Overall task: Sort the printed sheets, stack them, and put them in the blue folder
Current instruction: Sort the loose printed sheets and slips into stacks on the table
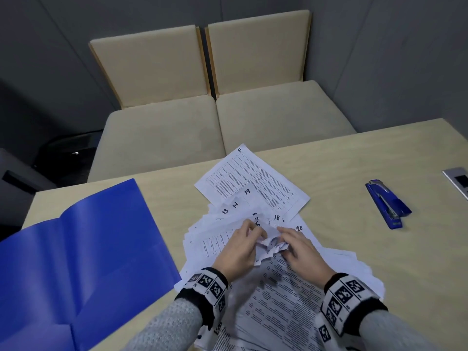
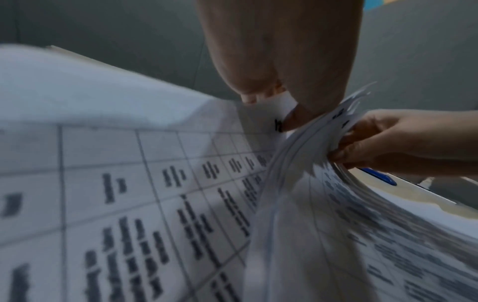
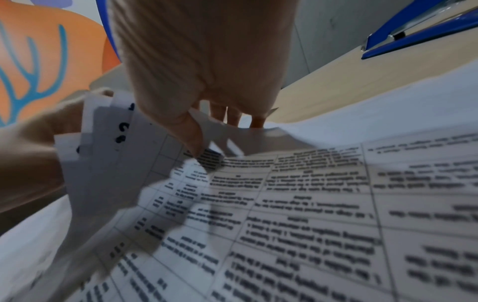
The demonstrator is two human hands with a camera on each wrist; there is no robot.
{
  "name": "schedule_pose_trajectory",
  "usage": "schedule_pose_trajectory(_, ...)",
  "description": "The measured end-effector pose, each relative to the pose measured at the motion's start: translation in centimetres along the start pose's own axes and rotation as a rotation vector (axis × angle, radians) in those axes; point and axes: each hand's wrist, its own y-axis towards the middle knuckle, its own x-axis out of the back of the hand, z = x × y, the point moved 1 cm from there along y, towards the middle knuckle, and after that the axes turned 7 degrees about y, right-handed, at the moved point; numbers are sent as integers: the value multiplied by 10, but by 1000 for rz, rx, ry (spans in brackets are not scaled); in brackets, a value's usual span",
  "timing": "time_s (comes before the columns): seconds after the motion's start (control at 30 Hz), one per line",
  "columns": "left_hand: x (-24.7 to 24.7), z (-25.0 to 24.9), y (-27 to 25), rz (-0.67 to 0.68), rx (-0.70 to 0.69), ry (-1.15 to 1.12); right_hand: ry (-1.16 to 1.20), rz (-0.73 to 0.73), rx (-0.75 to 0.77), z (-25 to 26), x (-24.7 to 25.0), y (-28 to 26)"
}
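Both hands [image 1: 268,245] amid fanned printed sheets [image 1: 255,183]

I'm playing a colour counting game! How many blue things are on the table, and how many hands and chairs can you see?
Blue things: 2, the blue folder lying open and the blue stapler.
Hands: 2, the left hand and the right hand, both pinching corners of the printed sheets.
Chairs: 2, the left chair and the right chair.
Total: 6.
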Motion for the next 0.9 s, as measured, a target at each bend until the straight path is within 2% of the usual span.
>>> schedule_pose_trajectory(0.07,2,-2,-1,-74,42,-77,-2,-23,21,0,-1,0)
schedule_pose_trajectory(0.13,8,-3,-1,-149,157,-222,-2,-49,45,-1,-3,-2)
schedule_pose_trajectory(0.23,15,2,2,-148,287,-333,-4,-68,57,-3,-6,-5)
schedule_pose_trajectory(0.37,16,9,5,-101,331,-224,1,-63,49,-3,-7,-7)
schedule_pose_trajectory(0.47,15,13,5,-189,320,-131,7,-57,50,-2,-6,-7)
schedule_pose_trajectory(0.57,15,22,11,-262,429,-36,3,-49,38,-2,-7,-6)
schedule_pose_trajectory(0.7,19,32,26,-109,608,88,-9,-51,41,-2,-7,-5)
schedule_pose_trajectory(0.9,24,33,33,-78,577,131,-11,-50,45,-2,-7,-5)
